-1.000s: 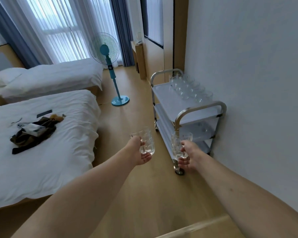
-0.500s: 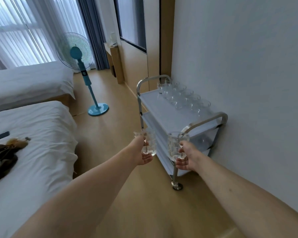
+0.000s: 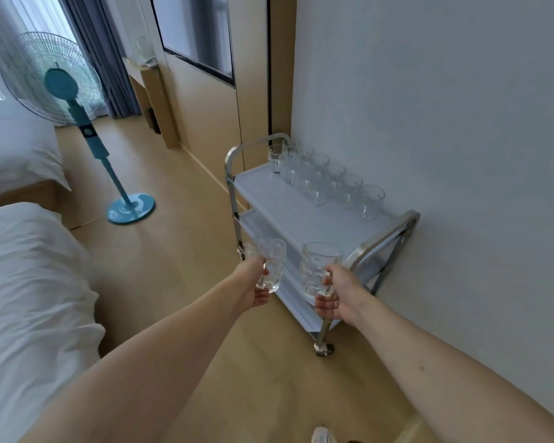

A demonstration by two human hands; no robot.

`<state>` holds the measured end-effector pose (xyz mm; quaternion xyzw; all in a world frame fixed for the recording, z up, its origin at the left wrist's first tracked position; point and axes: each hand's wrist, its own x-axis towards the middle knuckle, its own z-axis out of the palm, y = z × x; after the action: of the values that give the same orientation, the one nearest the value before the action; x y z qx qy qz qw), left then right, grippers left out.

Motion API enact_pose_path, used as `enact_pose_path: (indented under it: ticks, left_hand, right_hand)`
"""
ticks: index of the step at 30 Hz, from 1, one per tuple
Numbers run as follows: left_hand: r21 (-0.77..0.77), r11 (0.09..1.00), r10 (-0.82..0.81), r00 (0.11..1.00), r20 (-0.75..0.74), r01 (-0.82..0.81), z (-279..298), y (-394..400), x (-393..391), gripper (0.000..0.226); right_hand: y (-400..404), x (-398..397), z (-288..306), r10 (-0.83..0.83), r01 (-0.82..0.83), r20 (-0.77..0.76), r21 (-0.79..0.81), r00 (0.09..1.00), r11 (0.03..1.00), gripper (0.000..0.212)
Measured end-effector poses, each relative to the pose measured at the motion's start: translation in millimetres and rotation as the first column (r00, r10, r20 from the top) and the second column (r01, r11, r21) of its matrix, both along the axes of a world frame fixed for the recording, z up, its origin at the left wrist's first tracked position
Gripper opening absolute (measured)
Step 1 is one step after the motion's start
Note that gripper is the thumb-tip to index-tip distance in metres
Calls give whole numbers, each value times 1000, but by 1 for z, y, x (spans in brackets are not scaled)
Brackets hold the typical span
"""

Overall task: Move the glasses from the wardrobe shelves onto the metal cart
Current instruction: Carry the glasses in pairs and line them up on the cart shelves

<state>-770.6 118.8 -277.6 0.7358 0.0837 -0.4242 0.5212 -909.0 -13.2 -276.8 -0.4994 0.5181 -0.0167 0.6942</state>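
From the head view, I have both arms stretched forward. My left hand grips the left glass; my right hand grips the right glass. Both glasses are held upright, in the air before the metal cart's near end, with a row of glasses along its top shelf's wall-side edge.

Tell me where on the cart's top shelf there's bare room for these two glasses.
The top shelf is bare along its room-side edge and at the near end by the near handle. The wall side is crowded: glasses stand in two rows from the far handle almost to the near end.
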Motion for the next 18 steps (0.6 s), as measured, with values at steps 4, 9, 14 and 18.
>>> enact_pose_path:
  ticks: [4, 9, 14, 18]
  left_hand:
    - [8, 998, -54, 998, -31, 55, -5, -24, 31, 19]
    - [19, 993, -114, 993, 31, 113, -8, -75, 80, 23]
    - [62, 982, -181, 983, 27, 179, -13, -143, 128, 23]
    - [77, 971, -226, 974, 4, 225, -25, -193, 151, 23]
  right_hand:
    - [-26, 36, -6, -9, 10, -27, 14, 1000, 1000, 28]
    - [-80, 91, -13, -85, 84, 35, 31, 996, 996, 26]
    - [-140, 133, -29, -163, 157, 46, 103, 986, 982, 24]
    - [-178, 153, -46, -220, 219, -4, 117, 976, 969, 24]
